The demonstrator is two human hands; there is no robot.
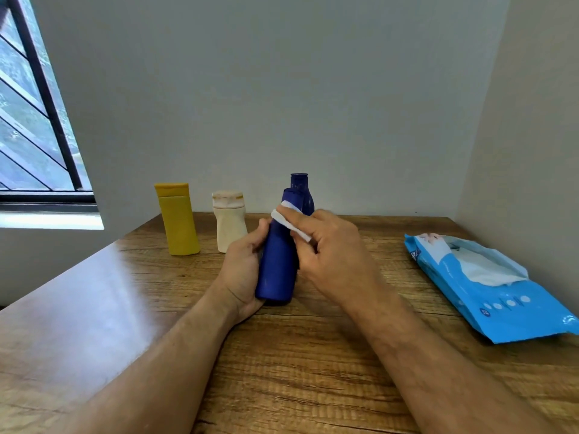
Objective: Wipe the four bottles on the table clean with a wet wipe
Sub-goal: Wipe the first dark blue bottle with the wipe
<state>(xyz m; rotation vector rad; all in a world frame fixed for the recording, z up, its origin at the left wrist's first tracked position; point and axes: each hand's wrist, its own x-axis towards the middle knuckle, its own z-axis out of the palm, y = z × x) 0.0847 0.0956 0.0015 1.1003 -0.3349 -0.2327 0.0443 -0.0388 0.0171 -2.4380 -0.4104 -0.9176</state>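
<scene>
The blue bottle point(277, 261) is held tilted above the middle of the bench point(344, 355), its base toward the near edge and its cap toward the far edge. The left hand point(242, 270) is closed around the lower body of this bottle, thumb on the near face and fingers wrapped behind. The right hand point(332, 249) is closed on a folded white wet wipe point(289, 222), pressing it against the bottle's shoulder just below the cap. The bottle appears to be smooth moulded plastic, opaque, with a rounded body that narrows toward the neck; it is judged light and fairly stiff, though the wall may flex under a hard squeeze. Once wetted, the glossy surface is likely to become slippery, so the best hold is low on the widest part of the body, as shown, leaving the upper part free for wiping. The wipe is soft, thin and limp and conforms to the curve. Three further bottles stand upright along the far edge: a yellow bottle point(178, 219) with flat faces toward the far left corner, a cream bottle point(229, 225) with a waisted body and a broad cap just beside it, and a second blue bottle point(305, 192), partly hidden behind the held one. A blue wipes pack point(488, 286), soft film with its flap open, lies along the right edge. The bench has a wood-grain surface with a slight sheen.
</scene>
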